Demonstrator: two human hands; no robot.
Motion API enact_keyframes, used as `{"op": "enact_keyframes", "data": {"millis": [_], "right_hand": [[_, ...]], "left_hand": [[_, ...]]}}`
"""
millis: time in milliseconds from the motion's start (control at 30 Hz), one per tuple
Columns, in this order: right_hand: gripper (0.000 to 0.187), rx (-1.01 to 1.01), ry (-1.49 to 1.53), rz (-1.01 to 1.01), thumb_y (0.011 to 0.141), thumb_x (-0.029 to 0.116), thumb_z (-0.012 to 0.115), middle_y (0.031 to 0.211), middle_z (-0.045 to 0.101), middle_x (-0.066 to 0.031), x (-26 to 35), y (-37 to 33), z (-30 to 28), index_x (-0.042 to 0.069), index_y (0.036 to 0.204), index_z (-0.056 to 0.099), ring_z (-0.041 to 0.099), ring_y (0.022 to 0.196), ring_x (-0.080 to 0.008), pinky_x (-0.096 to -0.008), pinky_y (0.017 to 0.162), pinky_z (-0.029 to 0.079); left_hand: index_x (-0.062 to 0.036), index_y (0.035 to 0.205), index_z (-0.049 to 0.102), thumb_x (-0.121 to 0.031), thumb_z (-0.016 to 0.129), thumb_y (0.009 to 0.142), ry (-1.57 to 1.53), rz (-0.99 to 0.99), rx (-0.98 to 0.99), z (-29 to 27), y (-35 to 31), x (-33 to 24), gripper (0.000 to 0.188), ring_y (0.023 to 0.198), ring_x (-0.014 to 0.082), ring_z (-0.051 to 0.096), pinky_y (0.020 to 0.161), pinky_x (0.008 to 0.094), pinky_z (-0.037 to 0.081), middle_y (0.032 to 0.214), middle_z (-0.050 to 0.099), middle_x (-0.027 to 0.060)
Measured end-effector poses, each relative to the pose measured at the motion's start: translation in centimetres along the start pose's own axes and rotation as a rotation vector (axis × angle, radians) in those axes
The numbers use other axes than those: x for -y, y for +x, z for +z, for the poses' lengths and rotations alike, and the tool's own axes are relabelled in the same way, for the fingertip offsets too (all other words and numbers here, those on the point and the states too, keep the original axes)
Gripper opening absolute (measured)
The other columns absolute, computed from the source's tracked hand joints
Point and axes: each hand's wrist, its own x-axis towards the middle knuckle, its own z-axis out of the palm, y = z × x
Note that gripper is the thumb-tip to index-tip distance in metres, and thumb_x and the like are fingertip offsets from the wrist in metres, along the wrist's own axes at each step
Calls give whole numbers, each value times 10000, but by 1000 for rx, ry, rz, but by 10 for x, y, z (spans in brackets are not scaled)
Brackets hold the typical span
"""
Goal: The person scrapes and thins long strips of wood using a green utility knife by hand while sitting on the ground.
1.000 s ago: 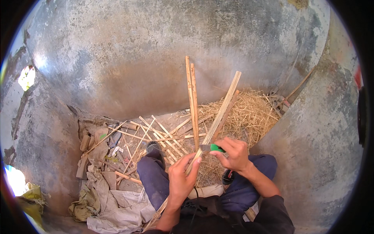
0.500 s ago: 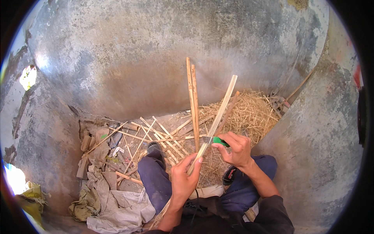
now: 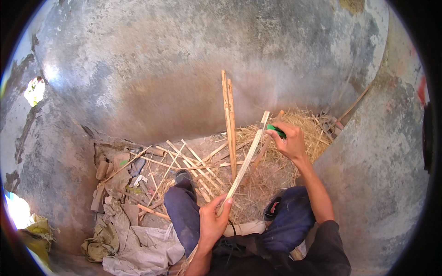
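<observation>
My left hand (image 3: 213, 222) is closed around the lower end of a pale wooden strip (image 3: 247, 165), which slants up and away to the right. A green-handled knife (image 3: 277, 132) is gripped in my right hand (image 3: 291, 141). Its blade lies against the strip close to the far end, crossing it. Fingers of the right hand partly cover the handle. Just left of the strip, two longer wooden sticks (image 3: 229, 124) stand nearly upright, leaning by the far wall.
Several cut sticks (image 3: 195, 163) lie crossed on the floor beyond my left foot. A heap of straw-like shavings (image 3: 301, 133) sits at the far right. Crumpled grey-white sacking (image 3: 142, 248) lies at near left. Curved grey walls (image 3: 184, 69) enclose the spot.
My right hand and the knife have slid up along the strip toward its far end. The strip's far end has dropped lower. The left hand has shifted slightly down and left.
</observation>
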Motion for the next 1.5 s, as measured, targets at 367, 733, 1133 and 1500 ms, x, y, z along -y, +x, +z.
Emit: {"op": "enact_keyframes", "data": {"millis": [367,733,1133,1500], "right_hand": [[445,145,-142,499,1122,435,609,633,552,-12,-101,41,-6,30,1112,794,458,551,-144,-327,537,354],[262,272,96,-87,973,304,799,874,728,-95,87,-75,4,84,1111,763,739,701,-294,-399,605,573],[252,213,125,-93,890,260,864,810,699,-77,122,-84,0,71,1030,771,702,642,-287,-392,565,536],[231,157,91,-69,939,296,835,830,732,-65,106,-76,-2,91,1039,794,705,623,-276,-399,556,543]], "left_hand": [[65,1126,737,-108,704,1088,-33,-277,90,-36,-32,23,181,617,22,549,535,201,412,810,697,0],[59,1068,730,-131,708,1080,-67,-216,80,-20,-5,8,191,530,68,619,492,253,471,806,803,109],[59,1024,716,-90,705,1075,61,-4,22,1,0,-17,157,562,25,572,499,231,407,763,781,90],[47,1018,733,-87,708,1072,96,6,26,-1,-5,-23,146,609,23,606,523,229,411,699,727,47]]}}
